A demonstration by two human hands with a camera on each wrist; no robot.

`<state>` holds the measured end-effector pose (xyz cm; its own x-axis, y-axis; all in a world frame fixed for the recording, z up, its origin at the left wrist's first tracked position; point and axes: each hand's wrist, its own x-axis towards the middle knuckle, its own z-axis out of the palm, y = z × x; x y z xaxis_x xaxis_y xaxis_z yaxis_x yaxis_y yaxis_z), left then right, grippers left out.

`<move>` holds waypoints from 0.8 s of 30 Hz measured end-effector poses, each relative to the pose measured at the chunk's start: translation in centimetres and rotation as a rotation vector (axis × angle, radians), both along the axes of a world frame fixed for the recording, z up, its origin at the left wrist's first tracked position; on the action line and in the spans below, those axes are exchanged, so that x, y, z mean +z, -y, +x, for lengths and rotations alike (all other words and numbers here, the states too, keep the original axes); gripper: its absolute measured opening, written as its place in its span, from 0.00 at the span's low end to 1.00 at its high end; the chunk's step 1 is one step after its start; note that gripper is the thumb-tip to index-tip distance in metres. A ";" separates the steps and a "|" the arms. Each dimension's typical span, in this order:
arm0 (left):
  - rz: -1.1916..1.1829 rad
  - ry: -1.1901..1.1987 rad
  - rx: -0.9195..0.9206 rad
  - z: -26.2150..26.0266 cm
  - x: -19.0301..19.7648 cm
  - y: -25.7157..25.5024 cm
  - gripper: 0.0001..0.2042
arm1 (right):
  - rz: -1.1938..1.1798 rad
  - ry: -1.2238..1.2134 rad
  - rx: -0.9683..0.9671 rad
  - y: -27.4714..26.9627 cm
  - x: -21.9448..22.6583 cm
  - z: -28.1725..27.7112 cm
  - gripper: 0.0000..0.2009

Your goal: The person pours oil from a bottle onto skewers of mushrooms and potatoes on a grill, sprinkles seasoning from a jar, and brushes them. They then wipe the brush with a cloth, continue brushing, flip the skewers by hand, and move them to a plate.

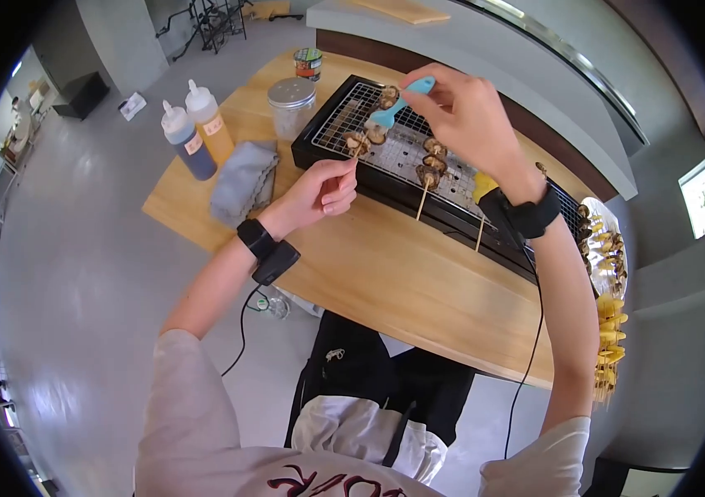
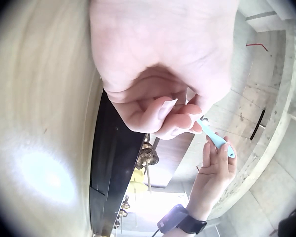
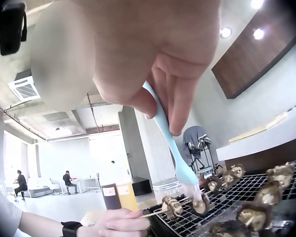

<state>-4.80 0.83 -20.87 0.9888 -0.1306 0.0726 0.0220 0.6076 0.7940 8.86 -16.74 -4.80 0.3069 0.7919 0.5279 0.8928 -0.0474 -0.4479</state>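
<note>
My left hand [image 1: 323, 189] pinches the bare end of a mushroom skewer [image 1: 357, 142] at the left part of the black grill [image 1: 328, 155]. With my right hand [image 1: 473, 120] I grip a light blue basting brush [image 1: 402, 103] by its handle, the head pointing down. In the right wrist view the pale bristles of the brush [image 3: 184, 170] are right at a browned mushroom [image 3: 201, 205] on that skewer. Curled fingers [image 2: 180, 121] hide most of the stick in the left wrist view. Another mushroom skewer [image 1: 430, 170] lies on the grate to the right.
Left of the grill are two squeeze bottles [image 1: 207, 124], a grey cloth [image 1: 245, 178], a metal-lidded jar [image 1: 292, 103] and a can [image 1: 308, 64]. More mushroom skewers [image 1: 609, 248] and yellow skewers [image 1: 609, 340] lie at the far right. Cables hang from both wrists.
</note>
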 end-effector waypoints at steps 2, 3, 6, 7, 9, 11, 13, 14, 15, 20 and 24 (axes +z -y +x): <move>0.030 0.027 -0.012 0.0 -0.2 -0.2 0.20 | 0.026 -0.070 -0.010 0.2 0.6 -0.5 0.08; 0.015 0.002 -0.011 0.0 -0.1 -0.2 0.20 | 0.061 -0.009 0.011 0.0 0.4 0.1 0.08; 0.043 0.008 0.011 0.0 0.0 0.0 0.21 | 0.112 -0.171 0.055 -0.2 1.0 -0.3 0.08; 0.038 0.010 -0.001 0.1 0.2 0.1 0.21 | 0.083 -0.269 0.063 -0.3 1.0 -0.2 0.09; 0.054 -0.011 0.017 0.0 0.3 0.2 0.22 | 0.080 -0.263 0.063 -0.9 0.1 0.6 0.08; 0.086 -0.005 0.054 0.0 0.1 0.2 0.23 | 0.081 -0.216 0.057 -1.2 -0.5 1.2 0.08; 0.101 0.003 0.056 0.1 0.0 0.1 0.23 | 0.086 -0.279 0.046 -1.2 -1.0 2.0 0.08; 0.107 0.000 0.063 0.2 0.0 0.1 0.23 | 0.099 -0.340 0.046 -1.3 -1.1 2.6 0.09; 0.112 -0.006 0.069 0.2 -0.1 0.1 0.22 | 0.104 -0.337 0.035 -1.3 -1.3 3.4 0.09; 0.164 0.052 0.063 0.4 -0.4 -0.1 0.21 | 0.147 -0.303 -0.067 -1.3 -2.2 7.1 0.10; 0.063 0.055 -0.013 0.4 -0.5 -0.4 0.21 | 0.244 -0.258 -0.091 -1.4 -2.5 7.9 0.09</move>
<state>-4.42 1.21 -21.34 0.9817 -0.1497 0.1176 -0.0147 0.5567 0.8306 16.72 -15.32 -7.33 0.5175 0.6159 0.5939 0.7463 0.0146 -0.6655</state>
